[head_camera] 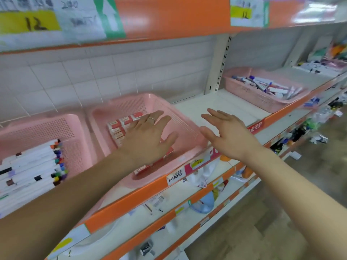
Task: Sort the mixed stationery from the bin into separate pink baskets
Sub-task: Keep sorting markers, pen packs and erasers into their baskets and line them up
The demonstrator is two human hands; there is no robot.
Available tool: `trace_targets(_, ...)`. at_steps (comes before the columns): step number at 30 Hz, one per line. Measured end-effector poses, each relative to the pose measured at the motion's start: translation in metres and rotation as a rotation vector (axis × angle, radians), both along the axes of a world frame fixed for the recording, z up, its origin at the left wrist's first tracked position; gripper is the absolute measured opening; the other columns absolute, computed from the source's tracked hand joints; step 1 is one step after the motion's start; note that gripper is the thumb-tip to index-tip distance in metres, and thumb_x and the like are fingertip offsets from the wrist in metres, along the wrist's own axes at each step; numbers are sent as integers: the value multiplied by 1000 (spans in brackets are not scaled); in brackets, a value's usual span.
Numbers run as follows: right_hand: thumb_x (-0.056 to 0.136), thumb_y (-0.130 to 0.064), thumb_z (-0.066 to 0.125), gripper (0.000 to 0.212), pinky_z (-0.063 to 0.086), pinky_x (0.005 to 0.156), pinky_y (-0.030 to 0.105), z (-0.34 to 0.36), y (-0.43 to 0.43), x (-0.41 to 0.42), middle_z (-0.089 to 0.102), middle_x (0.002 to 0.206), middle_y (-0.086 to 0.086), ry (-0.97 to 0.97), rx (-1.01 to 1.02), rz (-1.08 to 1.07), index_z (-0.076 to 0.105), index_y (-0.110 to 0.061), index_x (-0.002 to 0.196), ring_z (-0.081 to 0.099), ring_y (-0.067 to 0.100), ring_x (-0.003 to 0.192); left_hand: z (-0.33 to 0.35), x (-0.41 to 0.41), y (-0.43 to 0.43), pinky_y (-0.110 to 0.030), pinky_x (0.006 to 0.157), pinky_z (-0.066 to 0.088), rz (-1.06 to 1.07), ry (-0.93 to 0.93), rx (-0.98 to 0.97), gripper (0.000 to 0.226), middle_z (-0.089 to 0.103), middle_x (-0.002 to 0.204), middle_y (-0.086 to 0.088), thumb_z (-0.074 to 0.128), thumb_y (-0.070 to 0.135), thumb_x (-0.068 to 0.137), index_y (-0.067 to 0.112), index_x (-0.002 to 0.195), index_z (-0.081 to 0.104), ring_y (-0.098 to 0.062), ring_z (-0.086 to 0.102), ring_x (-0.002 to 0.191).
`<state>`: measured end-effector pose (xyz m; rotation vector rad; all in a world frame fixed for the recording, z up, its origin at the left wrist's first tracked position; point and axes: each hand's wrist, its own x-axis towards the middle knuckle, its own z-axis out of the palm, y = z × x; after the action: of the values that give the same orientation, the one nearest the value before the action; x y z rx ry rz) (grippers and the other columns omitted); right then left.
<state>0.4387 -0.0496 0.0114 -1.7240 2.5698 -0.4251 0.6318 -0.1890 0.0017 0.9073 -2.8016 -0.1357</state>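
Note:
Three pink baskets stand on one white shelf. The left basket (pixel 62 126) holds rows of white markers (pixel 32 166) with coloured caps. In the middle basket (pixel 187 132) lie small red-and-white boxes (pixel 120 124). My left hand (pixel 148 136), fingers straight and spread, lies over those boxes inside the middle basket. My right hand (pixel 227 132) hovers open, holding nothing, above the bare shelf just right of that basket. The far right basket (pixel 249 92) is filled with mixed pens and packets (pixel 266 85).
An orange shelf edge (pixel 150 188) with price tags runs in front of the baskets. White shelf surface (pixel 221 104) shows between the middle and right baskets. Lower shelves carry scattered small goods, and more stationery (pixel 323 62) lies at the far right. Another orange shelf edge (pixel 159 17) hangs overhead.

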Motion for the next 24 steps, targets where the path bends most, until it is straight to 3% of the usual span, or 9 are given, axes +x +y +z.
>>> trace_targets(5,100,-53,35,56,17,121,46,-7,17,-72,22,162,-2,-20,-23,16,36,-29,151,19,21,150,-3,-74,19,-45,116,25,21,18,-9,73,32,161,-1,23,65,87,30,149,40,-26,31,145)
trace_targets(10,101,-51,37,55,15,122,44,-5,55,-164,22,162,-4,-24,-19,40,36,-29,151,19,18,150,-11,-161,60,-45,113,29,84,54,16,87,35,159,-3,11,72,80,27,148,40,-27,35,143)
trace_targets(16,100,-54,35,57,15,122,44,1,101,-274,21,162,-4,6,19,67,34,-31,152,18,18,150,-7,-265,111,-45,115,27,107,65,38,75,32,160,-2,21,67,89,27,150,36,-28,34,143)
trace_targets(24,100,-53,38,57,21,120,45,-7,121,-351,27,161,-2,-25,-10,79,38,-27,150,24,20,148,-8,-355,132,-43,113,29,60,41,31,73,33,159,-1,22,66,90,26,149,38,-27,35,143)
